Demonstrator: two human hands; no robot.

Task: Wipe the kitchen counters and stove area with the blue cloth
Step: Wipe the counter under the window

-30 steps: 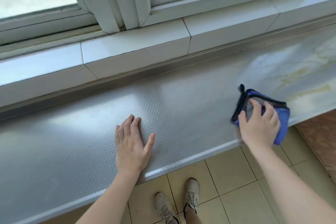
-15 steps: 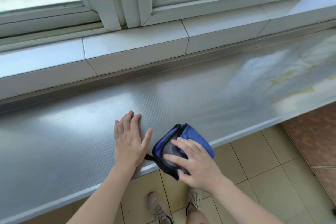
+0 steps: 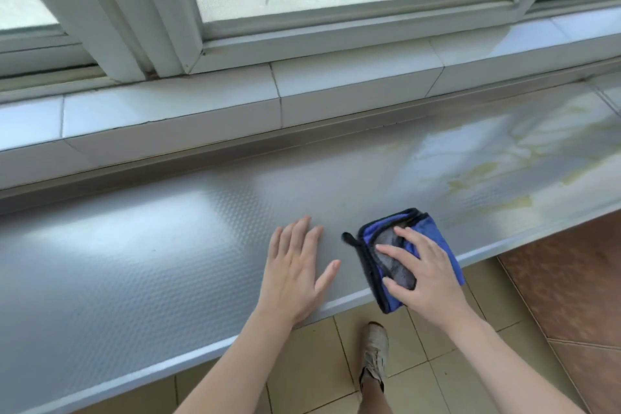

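**Folded cloth pressed on the metal counter**

A long counter (image 3: 168,245) of grey metal is seen across the view; its surface is embossed with a fine dotted pattern, and its front edge is smooth and rounded. At the right end, yellowish streaks (image 3: 497,175) are seen on the surface. Behind the counter, a sill of glossy white tiles (image 3: 168,111) is placed, and above it a white window frame (image 3: 134,10) with panes of glass. Below, the floor (image 3: 302,363) is covered with beige square tiles, and reddish ones at the right.

The left hand (image 3: 295,276) is laid flat on the counter near the front edge, the fingers straight and close together, the thumb spread to the side. Nothing is held by it.

Just beside it, the blue cloth (image 3: 433,235) is found, folded to a thick soft square with a dark border and a grey inner face; one corner hangs over the counter edge. It is pressed down by the right hand (image 3: 423,276), whose fingers are spread and only slightly bent.

One worn pale shoe (image 3: 374,353) is seen on the floor.
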